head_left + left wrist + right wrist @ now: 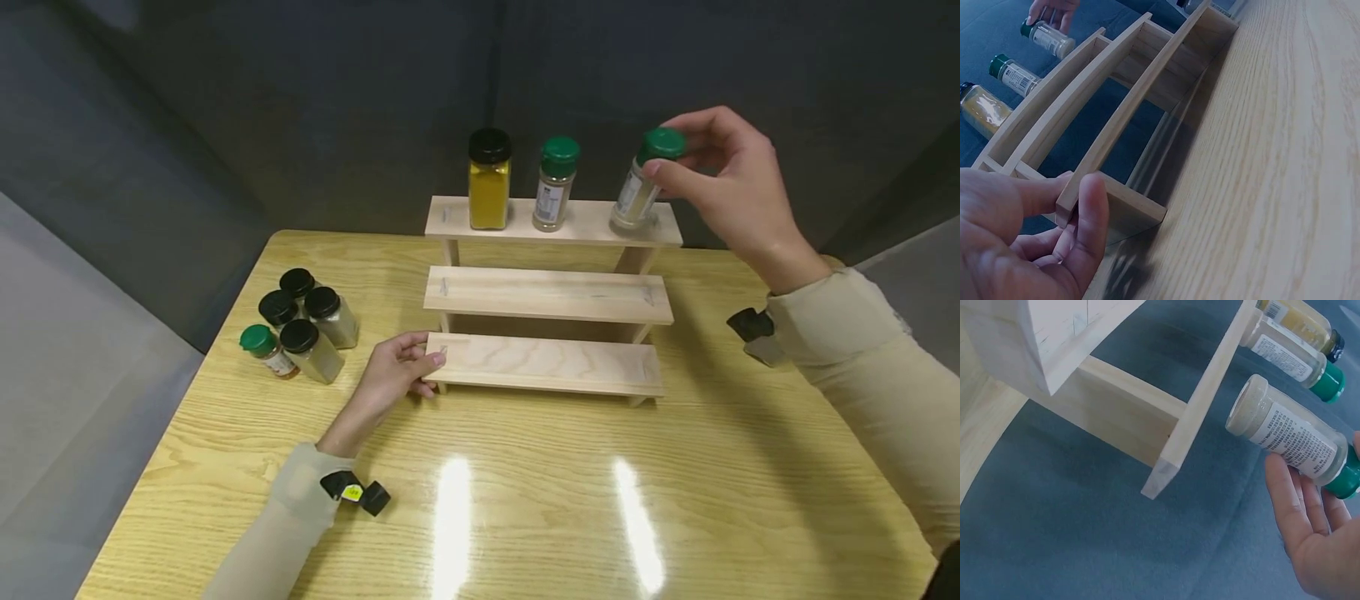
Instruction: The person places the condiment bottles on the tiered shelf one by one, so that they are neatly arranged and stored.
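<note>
Here, I have the right hand [738,183] pinching a cylindrical, green-capped jar [633,198], tilted over the top plank [596,221] of a pale, stepped wooden rack [547,296]; the left hand [390,373] grips the rack's lowest plank [547,362] above the glossy, grained bench [540,500].

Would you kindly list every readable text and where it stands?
None is legible:
White label, green-capped clear jar in the right hand: blurred.
White label, another green-capped clear jar on the top wooden shelf: blurred.
Pale label, black-capped square jar of yellow contents: blurred.
White label, green-capped jar with reddish contents: too small.
Yellow sticker, black left-wrist device: too small.
</note>
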`<state>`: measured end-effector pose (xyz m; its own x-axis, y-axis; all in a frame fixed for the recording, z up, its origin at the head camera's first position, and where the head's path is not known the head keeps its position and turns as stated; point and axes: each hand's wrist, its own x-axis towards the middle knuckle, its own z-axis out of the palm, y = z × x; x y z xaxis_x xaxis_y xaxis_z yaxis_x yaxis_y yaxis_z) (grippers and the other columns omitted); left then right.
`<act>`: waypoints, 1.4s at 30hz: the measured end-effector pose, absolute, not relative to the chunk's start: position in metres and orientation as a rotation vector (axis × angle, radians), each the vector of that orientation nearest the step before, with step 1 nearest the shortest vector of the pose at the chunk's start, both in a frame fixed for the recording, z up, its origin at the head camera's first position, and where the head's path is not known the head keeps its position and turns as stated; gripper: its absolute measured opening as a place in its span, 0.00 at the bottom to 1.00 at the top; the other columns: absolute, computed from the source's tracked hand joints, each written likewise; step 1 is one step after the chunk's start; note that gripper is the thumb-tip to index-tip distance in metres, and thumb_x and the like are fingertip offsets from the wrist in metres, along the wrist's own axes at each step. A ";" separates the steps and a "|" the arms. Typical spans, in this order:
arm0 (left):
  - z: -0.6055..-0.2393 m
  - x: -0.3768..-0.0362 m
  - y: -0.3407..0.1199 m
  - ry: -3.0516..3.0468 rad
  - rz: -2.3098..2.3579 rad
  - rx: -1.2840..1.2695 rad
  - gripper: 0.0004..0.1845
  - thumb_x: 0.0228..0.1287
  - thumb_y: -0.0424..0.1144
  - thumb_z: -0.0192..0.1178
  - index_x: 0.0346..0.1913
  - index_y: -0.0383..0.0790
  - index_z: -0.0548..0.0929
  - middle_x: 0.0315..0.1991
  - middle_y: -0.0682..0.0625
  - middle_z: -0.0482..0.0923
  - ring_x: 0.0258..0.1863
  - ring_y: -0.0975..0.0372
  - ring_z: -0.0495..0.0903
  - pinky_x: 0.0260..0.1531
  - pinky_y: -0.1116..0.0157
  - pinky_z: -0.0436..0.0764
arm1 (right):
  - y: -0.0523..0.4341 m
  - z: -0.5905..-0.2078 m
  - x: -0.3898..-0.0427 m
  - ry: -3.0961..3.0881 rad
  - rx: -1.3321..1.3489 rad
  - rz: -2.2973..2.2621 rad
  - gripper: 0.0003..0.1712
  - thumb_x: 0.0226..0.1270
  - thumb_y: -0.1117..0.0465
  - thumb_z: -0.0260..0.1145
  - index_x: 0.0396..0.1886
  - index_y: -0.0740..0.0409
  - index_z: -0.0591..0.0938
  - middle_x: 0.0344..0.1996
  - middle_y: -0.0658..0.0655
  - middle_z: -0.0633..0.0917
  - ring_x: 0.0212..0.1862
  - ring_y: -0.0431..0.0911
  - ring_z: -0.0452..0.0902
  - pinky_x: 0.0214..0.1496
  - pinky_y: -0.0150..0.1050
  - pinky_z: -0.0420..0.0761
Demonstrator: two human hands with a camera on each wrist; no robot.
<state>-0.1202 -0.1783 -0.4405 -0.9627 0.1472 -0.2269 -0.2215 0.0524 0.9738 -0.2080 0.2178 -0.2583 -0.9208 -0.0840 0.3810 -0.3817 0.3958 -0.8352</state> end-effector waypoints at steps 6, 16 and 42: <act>-0.441 -0.121 -0.178 2.065 1.994 -0.075 0.33 0.78 0.26 0.66 0.78 0.18 0.66 0.40 0.43 0.76 0.25 0.61 0.84 0.27 0.68 0.91 | 0.213 -0.263 -0.214 -2.408 0.396 1.521 0.22 0.73 0.61 0.77 0.64 0.51 0.85 0.49 0.48 0.85 0.47 0.42 0.81 0.48 0.29 0.84; -0.438 -0.119 -0.180 2.076 1.976 -0.059 0.33 0.78 0.27 0.66 0.78 0.20 0.66 0.40 0.42 0.76 0.25 0.60 0.84 0.27 0.68 0.91 | 0.210 -0.268 -0.217 -2.402 0.381 1.551 0.22 0.73 0.63 0.77 0.64 0.52 0.85 0.48 0.50 0.85 0.45 0.43 0.83 0.46 0.27 0.88; -0.439 -0.118 -0.181 2.078 1.981 -0.045 0.32 0.79 0.27 0.65 0.78 0.19 0.66 0.40 0.43 0.76 0.25 0.62 0.84 0.27 0.69 0.91 | 0.212 -0.280 -0.218 -2.368 0.357 1.606 0.23 0.71 0.66 0.78 0.62 0.52 0.84 0.47 0.50 0.86 0.43 0.42 0.84 0.43 0.27 0.90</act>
<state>-0.1182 -0.1805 -0.4388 -0.9632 0.1620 -0.2146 -0.2066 0.0650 0.9763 -0.2183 0.2124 -0.2801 -0.9368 -0.0578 0.3451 -0.3420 0.3596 -0.8682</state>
